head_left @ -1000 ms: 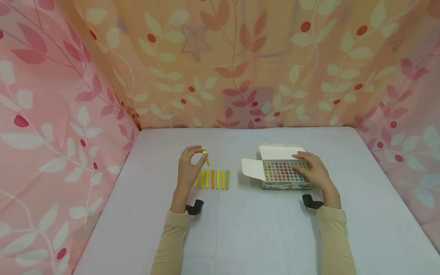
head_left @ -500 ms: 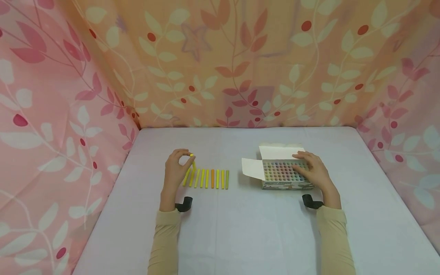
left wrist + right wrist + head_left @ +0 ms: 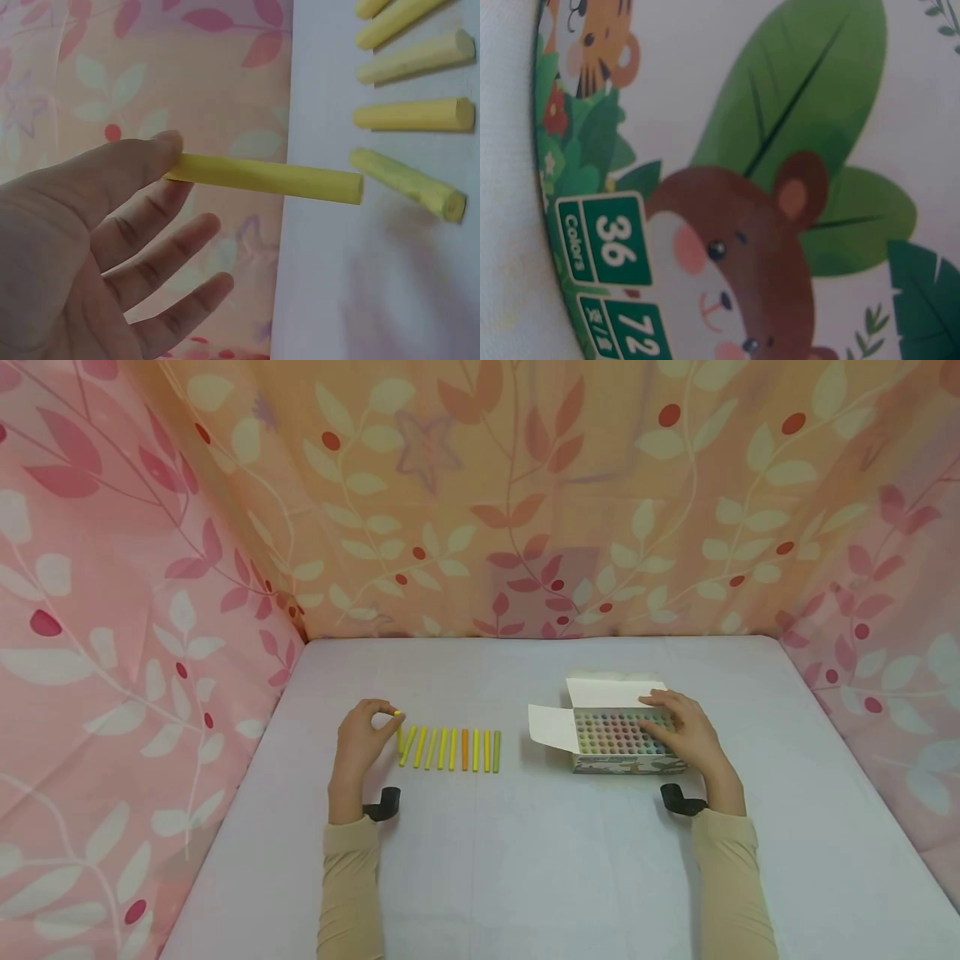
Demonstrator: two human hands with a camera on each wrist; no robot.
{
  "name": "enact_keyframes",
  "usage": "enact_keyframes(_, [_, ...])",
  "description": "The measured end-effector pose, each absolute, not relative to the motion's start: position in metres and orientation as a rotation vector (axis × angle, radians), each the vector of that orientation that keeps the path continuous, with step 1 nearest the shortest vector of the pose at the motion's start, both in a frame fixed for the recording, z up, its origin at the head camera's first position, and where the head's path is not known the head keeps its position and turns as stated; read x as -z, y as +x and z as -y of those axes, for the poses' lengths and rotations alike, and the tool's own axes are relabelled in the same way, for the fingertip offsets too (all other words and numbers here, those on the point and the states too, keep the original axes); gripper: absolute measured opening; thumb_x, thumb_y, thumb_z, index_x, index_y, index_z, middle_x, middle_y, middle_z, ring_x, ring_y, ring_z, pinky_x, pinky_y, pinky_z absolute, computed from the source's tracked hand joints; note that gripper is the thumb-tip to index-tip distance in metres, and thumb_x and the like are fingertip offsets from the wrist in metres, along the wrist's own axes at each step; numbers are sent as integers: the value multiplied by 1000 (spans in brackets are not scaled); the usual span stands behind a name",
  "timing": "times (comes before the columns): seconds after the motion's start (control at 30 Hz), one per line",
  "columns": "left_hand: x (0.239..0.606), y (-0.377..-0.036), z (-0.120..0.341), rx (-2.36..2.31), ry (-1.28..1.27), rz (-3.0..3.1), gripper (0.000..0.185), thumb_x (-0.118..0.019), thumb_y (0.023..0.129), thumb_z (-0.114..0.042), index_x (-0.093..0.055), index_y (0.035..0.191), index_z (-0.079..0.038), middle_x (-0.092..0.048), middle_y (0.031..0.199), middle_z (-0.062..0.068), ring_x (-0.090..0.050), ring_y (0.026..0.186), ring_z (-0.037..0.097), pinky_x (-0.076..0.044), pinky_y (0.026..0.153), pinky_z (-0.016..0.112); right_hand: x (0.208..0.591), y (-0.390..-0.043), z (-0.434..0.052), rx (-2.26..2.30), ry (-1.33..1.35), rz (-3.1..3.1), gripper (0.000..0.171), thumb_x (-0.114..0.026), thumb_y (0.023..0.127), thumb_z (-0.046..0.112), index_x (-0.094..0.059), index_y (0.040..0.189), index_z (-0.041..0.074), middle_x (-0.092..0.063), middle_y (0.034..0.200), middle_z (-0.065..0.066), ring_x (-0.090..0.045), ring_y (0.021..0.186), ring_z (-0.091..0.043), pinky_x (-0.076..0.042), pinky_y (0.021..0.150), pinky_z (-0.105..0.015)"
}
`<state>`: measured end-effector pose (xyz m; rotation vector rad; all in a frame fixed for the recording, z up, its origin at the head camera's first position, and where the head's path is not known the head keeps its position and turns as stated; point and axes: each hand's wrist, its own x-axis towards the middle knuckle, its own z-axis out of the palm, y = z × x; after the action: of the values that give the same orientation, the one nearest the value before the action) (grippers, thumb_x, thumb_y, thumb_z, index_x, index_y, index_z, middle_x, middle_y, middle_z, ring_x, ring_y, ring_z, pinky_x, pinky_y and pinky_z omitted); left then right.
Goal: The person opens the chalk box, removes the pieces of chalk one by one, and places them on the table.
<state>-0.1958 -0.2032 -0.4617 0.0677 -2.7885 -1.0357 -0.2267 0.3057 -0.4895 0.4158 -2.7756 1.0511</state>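
Note:
My left hand [image 3: 362, 737] pinches a yellow chalk stick [image 3: 264, 177] by its top end and holds it upright, its lower end just at the table, at the left end of a row of several yellow and orange sticks [image 3: 453, 749]. In the left wrist view the held stick stands beside the nearest lying stick [image 3: 409, 183]. My right hand [image 3: 686, 733] rests on the right side of an open box [image 3: 626, 767] packed with coloured chalk ends [image 3: 611, 732]. The right wrist view shows only the box's printed side [image 3: 735, 225] close up.
A pale lilac table [image 3: 525, 860] is closed in by floral fabric walls [image 3: 112, 610] at the left, back and right. The box's white flaps [image 3: 551, 727] stand open to the left and rear. Bare table lies in front of both hands.
My left hand has carried the yellow stick leftward and down, from above the row's left part to its left end. The right hand and box have stayed put.

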Motion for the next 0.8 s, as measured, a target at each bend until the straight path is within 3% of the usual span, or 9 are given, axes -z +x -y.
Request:
enact_keyframes(0.37, [467, -193, 211, 999, 170, 2952, 27, -63, 87, -30, -66, 98, -6, -54, 126, 19, -46, 120, 38, -35, 98, 54, 489, -227, -307, -1048, 414, 2777, 43, -69, 84, 30, -60, 121, 11, -44, 136, -20, -32, 125, -46, -26, 97, -64])
enact_keyframes(0.8, [490, -203, 211, 869, 184, 2864, 30, -65, 85, -30, -68, 99, -4, -60, 119, 19, -53, 111, 39, -38, 91, 53, 489, -226, -305, -1059, 402, 2782, 42, -69, 84, 28, -59, 121, 10, -44, 136, -21, -31, 126, -46, -24, 98, -65])
